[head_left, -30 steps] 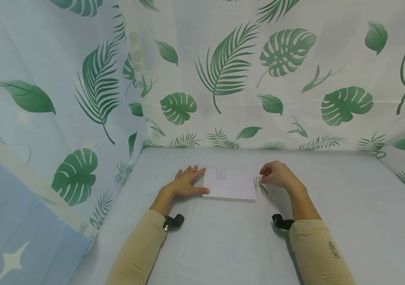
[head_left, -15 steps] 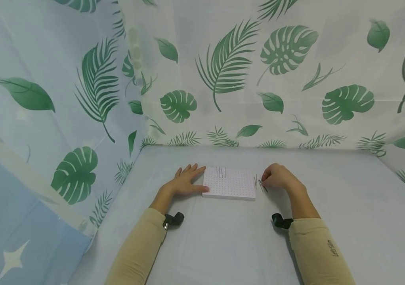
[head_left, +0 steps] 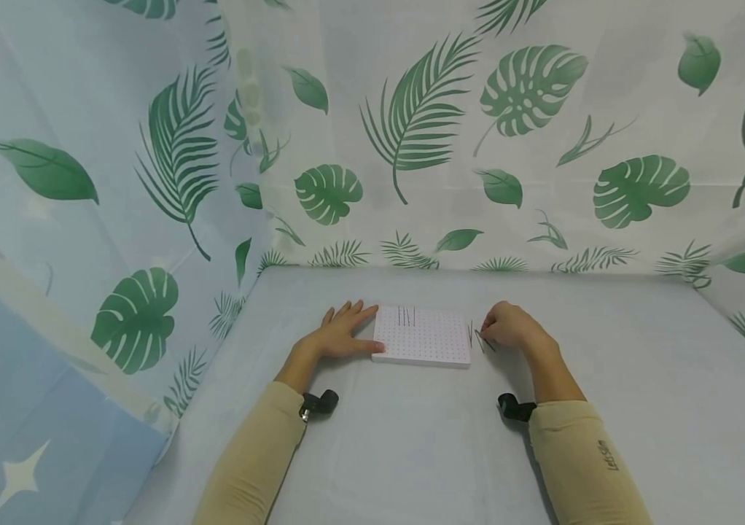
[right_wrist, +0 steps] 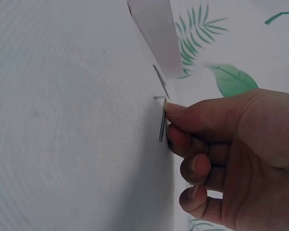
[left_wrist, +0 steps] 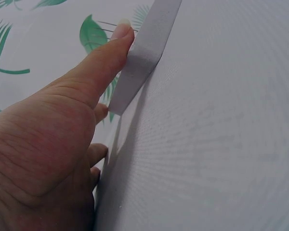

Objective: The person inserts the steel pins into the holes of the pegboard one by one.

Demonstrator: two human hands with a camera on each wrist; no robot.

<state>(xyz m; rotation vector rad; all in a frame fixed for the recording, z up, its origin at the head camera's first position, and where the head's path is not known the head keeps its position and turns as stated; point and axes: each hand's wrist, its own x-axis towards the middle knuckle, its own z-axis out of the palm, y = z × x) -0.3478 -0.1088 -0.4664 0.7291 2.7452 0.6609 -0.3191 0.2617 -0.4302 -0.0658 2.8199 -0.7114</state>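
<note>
"So, what would the loose sticks be like to pick up?"

"They look thin, dark and straight. I think they're light and stiff, and might roll or slip. I'd take one by its middle, with a finger and thumb."

"Where are they?"

"Lying on the counter, just right of the white board, by the fingertips of the right hand."

"Which way do they point?"

"Near the board, they run almost straight away from the person, along its edge. By the fingers, they slant, with the far end nearer the board."

"Has the right hand got one?"

"Its grip is nearly closed, thumb and first finger close together at the sticks. I can't tell if one is pinched between them."

"And the board?"

"It lies flat, long side going left to right. It looks stiff and not too heavy, so its edges seem best to hold. The left hand is spread wide at its left end, thumb on the near corner. That grip isn't wrapped round anything."

"What are those lines on it?"

"Standing sticks, four in a row, poking up near the far edge."

"And past that?"

"Leafy cloth hangs behind the counter."
</note>
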